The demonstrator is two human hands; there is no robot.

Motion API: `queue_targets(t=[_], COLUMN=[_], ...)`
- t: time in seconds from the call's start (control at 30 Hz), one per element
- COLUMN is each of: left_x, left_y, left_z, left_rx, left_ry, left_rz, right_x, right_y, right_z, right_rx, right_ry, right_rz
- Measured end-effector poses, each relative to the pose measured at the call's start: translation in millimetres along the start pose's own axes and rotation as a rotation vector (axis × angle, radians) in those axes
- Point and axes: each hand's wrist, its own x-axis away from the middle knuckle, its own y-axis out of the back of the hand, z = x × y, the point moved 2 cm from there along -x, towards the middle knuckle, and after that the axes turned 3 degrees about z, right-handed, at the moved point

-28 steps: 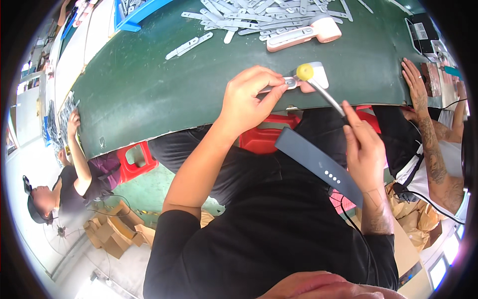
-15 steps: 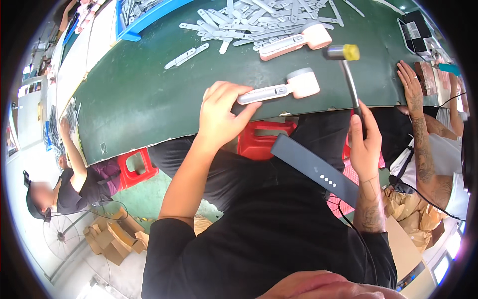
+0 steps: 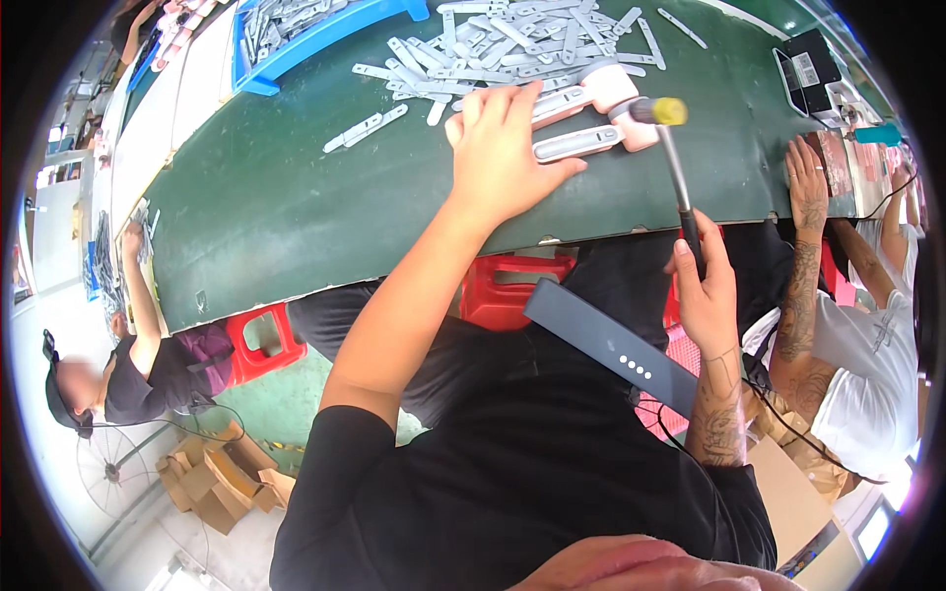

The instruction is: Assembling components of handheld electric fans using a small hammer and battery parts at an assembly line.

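Two pink handheld devices with grey handle panels and round heads, shaped like small showerheads, lie side by side on the table. My left hand [image 3: 496, 163] is over their handle ends, fingers spread and thumb stretched out. Its fingers reach the far device [image 3: 564, 104], partly hiding the handle; its thumb is close to the near device [image 3: 578, 145]. In my right hand [image 3: 709, 288] is a small mallet [image 3: 676, 172], gripped by its black handle. The mallet's yellow-tipped head appears in front of the two devices' round heads.
Loose grey strips [image 3: 512, 44] are heaped at the back of the green table [image 3: 296, 212]. A blue tray [image 3: 330, 37] of similar strips stands far left. A co-worker's hand [image 3: 808, 177] rests at the right; another person [image 3: 128, 369] sits at the left. Red stools [image 3: 266, 345] stand below.
The near device has moved away and right, alongside the other one. My left hand has let go of it and reached farther forward to the far device. The mallet has shifted slightly left.
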Motion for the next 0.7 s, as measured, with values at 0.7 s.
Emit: queue_targets(t=[0.7], left_x=[38.9], left_y=[16.1], left_z=[12.9], left_rx=[0.343], left_ry=[-0.04], left_rz=[0.014], right_x=[31.9], right_y=[-6.5], right_z=[24.3], right_rx=[0.445], right_ry=[0.394], right_rz=[-0.037])
